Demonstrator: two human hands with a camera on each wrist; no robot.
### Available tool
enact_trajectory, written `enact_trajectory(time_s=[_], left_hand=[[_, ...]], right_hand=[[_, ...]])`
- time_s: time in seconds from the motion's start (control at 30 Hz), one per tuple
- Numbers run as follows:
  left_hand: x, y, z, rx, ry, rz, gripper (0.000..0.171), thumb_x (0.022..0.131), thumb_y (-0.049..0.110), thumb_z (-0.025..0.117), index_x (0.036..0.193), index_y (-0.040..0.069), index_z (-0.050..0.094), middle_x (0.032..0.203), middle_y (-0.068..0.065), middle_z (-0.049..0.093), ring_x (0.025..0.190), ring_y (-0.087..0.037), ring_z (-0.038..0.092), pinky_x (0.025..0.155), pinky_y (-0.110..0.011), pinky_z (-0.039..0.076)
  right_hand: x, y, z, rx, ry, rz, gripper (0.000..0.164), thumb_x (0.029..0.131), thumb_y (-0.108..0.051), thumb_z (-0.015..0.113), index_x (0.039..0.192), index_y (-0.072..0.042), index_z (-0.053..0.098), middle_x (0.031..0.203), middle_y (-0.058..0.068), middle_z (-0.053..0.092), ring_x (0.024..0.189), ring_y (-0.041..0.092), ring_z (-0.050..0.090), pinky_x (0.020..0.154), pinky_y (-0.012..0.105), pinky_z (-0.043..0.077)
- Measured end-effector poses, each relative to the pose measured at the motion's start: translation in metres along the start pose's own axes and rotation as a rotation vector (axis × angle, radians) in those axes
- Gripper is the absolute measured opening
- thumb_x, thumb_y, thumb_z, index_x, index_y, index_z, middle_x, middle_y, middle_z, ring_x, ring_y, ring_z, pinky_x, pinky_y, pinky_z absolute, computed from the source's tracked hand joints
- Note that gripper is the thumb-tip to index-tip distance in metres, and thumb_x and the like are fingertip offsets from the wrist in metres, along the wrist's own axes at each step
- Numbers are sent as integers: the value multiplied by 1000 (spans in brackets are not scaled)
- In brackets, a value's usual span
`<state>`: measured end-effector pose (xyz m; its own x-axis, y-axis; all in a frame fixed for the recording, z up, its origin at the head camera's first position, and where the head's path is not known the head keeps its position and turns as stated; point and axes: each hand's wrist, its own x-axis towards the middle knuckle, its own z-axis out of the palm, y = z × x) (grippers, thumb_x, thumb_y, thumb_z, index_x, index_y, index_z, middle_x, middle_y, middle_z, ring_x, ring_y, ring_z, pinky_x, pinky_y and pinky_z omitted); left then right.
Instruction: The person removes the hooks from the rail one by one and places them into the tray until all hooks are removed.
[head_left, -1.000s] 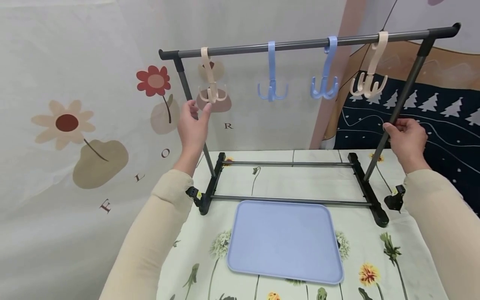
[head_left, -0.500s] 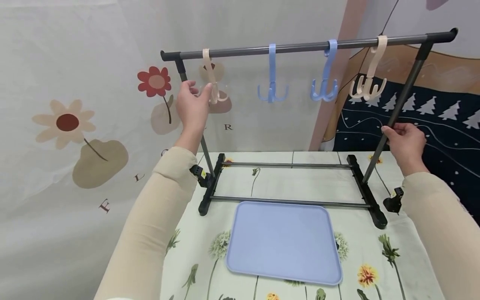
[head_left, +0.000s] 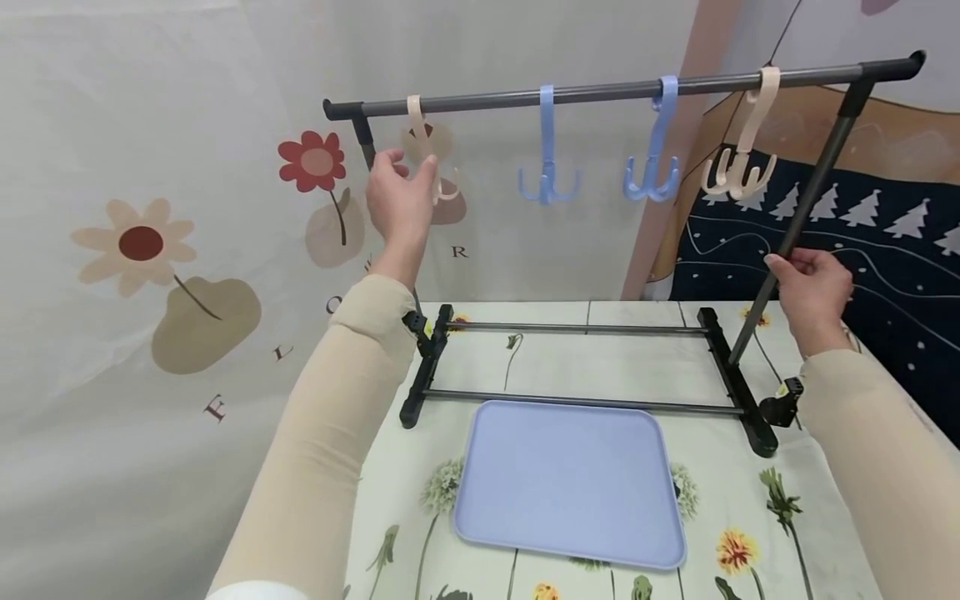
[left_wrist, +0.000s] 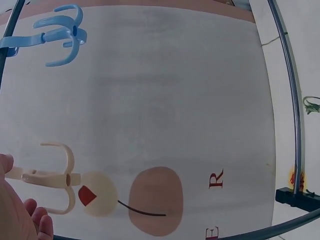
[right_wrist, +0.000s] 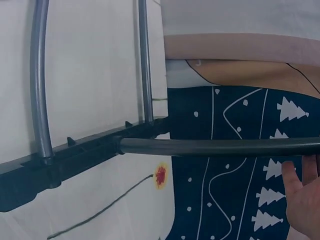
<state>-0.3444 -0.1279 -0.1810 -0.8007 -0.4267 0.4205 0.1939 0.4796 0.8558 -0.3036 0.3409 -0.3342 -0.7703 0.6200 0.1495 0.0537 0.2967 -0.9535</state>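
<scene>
In the head view my left hand is raised beside the left beige four-prong hook, which hangs from the top bar of a dark clothes rack. The thumb overlaps the hook's stem there, while the fingers stay apart from the thumb. The left wrist view shows this beige hook with the thumb at its stem. My right hand holds the rack's right upright, thumb in front and fingers behind. Two blue hooks and another beige hook hang farther right on the bar.
A light blue tray lies on the flower-print tablecloth, in front of the rack's lower crossbars. Black feet support the rack at both sides. A printed curtain stands behind and to the left.
My left hand has risen and shifted slightly right, from below the left beige hook to its stem. My right hand stays at the upright. The hooks and tray keep their places.
</scene>
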Motion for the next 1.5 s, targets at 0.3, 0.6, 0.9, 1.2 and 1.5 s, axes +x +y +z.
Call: enact_trajectory(time_s=[0.3, 0.6, 0.9, 1.2, 1.5], left_hand=[[5, 11, 19, 43, 98, -41, 44, 95, 40, 65, 130, 15, 57, 114, -2, 62, 95, -12, 53, 81, -29, 44], [12, 11, 28, 67, 160, -56, 36, 95, 35, 66, 124, 15, 62, 106, 0, 65, 91, -12, 56, 80, -30, 44], [15, 10, 34, 93, 158, -50, 30, 97, 33, 65, 120, 14, 66, 107, -1, 69, 94, -14, 63, 81, -31, 47], [12, 5, 30, 66, 161, -16, 27, 98, 31, 64, 117, 13, 69, 109, -2, 71, 96, -15, 65, 85, -30, 50], [21, 21, 22, 93, 157, 11, 27, 97, 35, 64, 114, 16, 74, 108, -1, 73, 100, -14, 66, 85, -29, 50]], right_hand=[[3, 3, 0, 44, -13, 21, 12, 93, -39, 67, 99, -35, 57, 92, -20, 56, 83, -5, 55, 76, 12, 45], [3, 8, 4, 6, -10, 45, 13, 92, -44, 66, 99, -37, 56, 92, -22, 55, 83, -5, 53, 83, 20, 44], [2, 8, 3, -13, -13, 38, 13, 93, -44, 65, 98, -37, 55, 92, -22, 54, 82, -5, 53, 82, 19, 44], [3, 10, 1, -13, -31, 39, 15, 92, -46, 66, 98, -36, 56, 93, -22, 55, 84, -5, 53, 83, 21, 42], [3, 11, 0, -23, -34, 20, 14, 92, -45, 66, 97, -35, 57, 90, -22, 55, 81, -6, 54, 80, 19, 43]])
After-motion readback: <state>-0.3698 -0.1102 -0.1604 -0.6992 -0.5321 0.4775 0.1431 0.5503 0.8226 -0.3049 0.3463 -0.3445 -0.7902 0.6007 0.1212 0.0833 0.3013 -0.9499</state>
